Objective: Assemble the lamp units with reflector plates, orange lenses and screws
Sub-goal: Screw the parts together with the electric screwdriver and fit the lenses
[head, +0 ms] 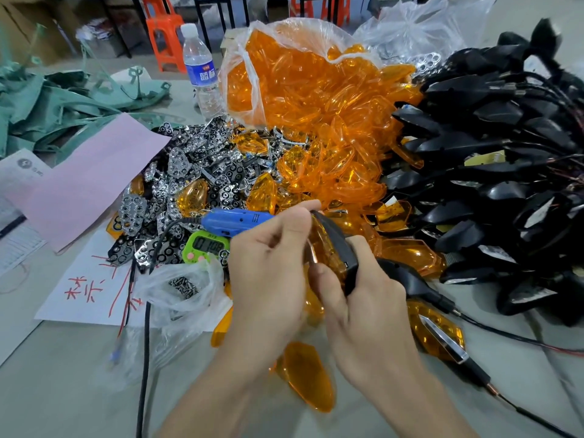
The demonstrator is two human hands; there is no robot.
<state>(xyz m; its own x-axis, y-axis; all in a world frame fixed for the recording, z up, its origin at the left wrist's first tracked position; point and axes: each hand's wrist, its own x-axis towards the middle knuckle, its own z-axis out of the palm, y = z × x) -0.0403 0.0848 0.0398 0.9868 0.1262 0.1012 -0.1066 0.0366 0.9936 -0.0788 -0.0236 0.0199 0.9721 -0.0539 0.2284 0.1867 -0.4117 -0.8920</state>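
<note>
1 lamp unit beside lens pile

Black lamp unit, orange lens fitted, raised edge-on near the lens pile.

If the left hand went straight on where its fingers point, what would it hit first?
Past the lamp unit it holds, the left hand would likely meet the orange lens heap first; depth is unclear.
</note>
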